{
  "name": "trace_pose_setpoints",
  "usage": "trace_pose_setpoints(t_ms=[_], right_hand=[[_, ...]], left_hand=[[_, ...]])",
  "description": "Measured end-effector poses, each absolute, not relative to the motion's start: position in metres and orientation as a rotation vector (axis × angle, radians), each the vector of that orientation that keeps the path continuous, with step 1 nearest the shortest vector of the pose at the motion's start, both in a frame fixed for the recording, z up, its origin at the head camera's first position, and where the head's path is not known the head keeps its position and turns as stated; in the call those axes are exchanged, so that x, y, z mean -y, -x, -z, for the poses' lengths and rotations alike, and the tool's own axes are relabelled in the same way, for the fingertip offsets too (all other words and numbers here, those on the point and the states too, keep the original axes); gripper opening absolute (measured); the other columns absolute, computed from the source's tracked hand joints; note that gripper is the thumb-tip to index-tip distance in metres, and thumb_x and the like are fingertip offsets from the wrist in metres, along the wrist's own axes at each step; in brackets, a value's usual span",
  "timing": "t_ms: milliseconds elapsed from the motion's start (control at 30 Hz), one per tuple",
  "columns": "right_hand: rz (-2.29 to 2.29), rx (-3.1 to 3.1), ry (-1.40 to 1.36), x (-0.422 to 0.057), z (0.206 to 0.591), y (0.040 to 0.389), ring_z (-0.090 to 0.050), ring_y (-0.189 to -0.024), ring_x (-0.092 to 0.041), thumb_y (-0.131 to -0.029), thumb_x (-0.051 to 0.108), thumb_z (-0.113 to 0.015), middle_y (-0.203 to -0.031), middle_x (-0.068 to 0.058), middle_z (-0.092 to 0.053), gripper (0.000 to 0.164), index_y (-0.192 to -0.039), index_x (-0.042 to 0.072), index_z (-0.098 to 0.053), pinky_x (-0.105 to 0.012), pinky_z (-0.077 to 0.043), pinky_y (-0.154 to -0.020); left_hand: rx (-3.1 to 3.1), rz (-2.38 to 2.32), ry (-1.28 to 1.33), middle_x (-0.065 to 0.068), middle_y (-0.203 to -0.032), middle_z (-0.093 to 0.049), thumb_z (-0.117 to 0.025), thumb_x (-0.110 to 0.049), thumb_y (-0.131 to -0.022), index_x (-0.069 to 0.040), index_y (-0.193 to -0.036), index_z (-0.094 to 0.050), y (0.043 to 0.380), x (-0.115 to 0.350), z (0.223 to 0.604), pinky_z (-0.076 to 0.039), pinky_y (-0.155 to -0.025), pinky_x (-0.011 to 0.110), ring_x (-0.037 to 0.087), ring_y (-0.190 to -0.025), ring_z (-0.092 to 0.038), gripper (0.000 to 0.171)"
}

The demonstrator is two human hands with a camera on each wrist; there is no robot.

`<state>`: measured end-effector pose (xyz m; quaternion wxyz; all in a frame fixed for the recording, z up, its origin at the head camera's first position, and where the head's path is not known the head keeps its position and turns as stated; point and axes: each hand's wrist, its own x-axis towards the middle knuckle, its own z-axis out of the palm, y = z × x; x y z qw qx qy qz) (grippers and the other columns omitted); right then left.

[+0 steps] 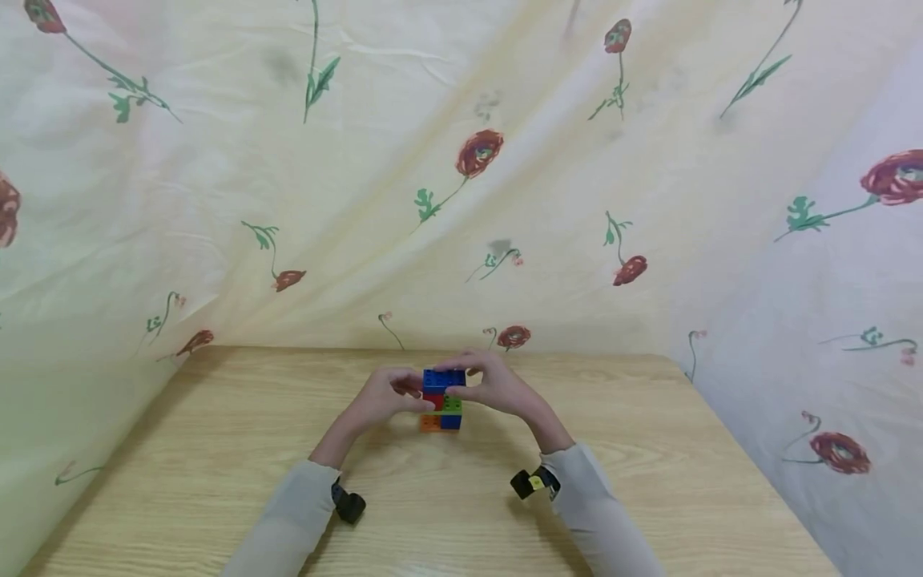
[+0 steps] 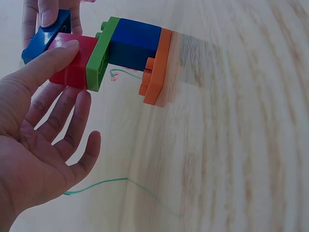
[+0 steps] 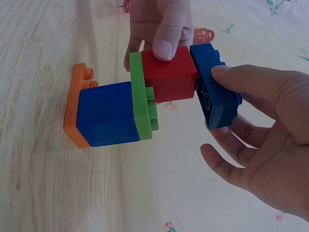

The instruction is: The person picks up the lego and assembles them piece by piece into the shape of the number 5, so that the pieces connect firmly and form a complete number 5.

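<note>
A small tower of toy building bricks stands on the table. At its foot is a flat orange brick (image 3: 73, 118), with a large blue block (image 3: 107, 116) on one end. Above them come a flat green brick (image 3: 140, 108) and a red block (image 3: 171, 77). My left hand (image 1: 382, 394) pinches the red block, thumb on its near face. My right hand (image 1: 501, 389) holds the top blue brick (image 3: 224, 107) between thumb and fingers. That brick sits slightly tilted against the red block, its hollow underside partly showing in the right wrist view.
The light wooden table (image 1: 238, 433) spreads around the tower. A cream cloth (image 1: 360, 160) with red flowers hangs behind the table and at its sides. Black wrist cameras (image 1: 350, 507) are strapped to both wrists.
</note>
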<state>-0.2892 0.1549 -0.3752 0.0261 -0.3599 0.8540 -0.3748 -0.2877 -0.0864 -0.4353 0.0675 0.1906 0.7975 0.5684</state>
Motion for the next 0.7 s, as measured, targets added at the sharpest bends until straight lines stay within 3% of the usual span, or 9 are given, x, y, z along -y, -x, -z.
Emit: trace_pose_setpoints(t_ms=[100, 333, 700], right_hand=[[1.158, -2.643, 1.113, -0.1547, 0.3748, 0.2897, -0.061, -0.109, -0.023, -0.093, 0.014, -0.075, -0.122, -0.007, -0.071, 0.037, -0.13, 0.013, -0.071, -0.054, -0.05, -0.096], [1.165, -2.645, 1.096, -0.1542, 0.3759, 0.2899, -0.061, -0.109, -0.022, -0.092, 0.014, -0.076, -0.123, -0.006, -0.072, 0.036, -0.128, 0.014, -0.072, -0.037, -0.049, -0.093], [1.195, -2.636, 1.099, -0.1516, 0.3757, 0.2891, -0.062, -0.108, -0.022, -0.09, 0.013, -0.078, -0.123, -0.006, -0.073, 0.037, -0.127, 0.014, -0.073, -0.037, -0.049, -0.092]], left_hand=[[-2.409, -1.712, -0.581, 0.005, -0.101, -0.075, -0.086, -0.022, -0.083, -0.01, -0.113, -0.076, 0.2881, 0.0863, 0.4352, -0.052, -0.082, 0.034, 0.018, -0.091, -0.064, 0.034], [-2.407, -1.711, -0.603, 0.004, -0.101, -0.076, -0.086, -0.022, -0.083, -0.012, -0.113, -0.076, 0.2892, 0.0861, 0.436, -0.052, -0.083, 0.035, 0.018, -0.091, -0.065, 0.034], [-2.405, -1.718, -0.613, 0.004, -0.1, -0.076, -0.086, -0.023, -0.083, -0.011, -0.113, -0.076, 0.2887, 0.0874, 0.4362, -0.053, -0.083, 0.035, 0.019, -0.09, -0.065, 0.034]])
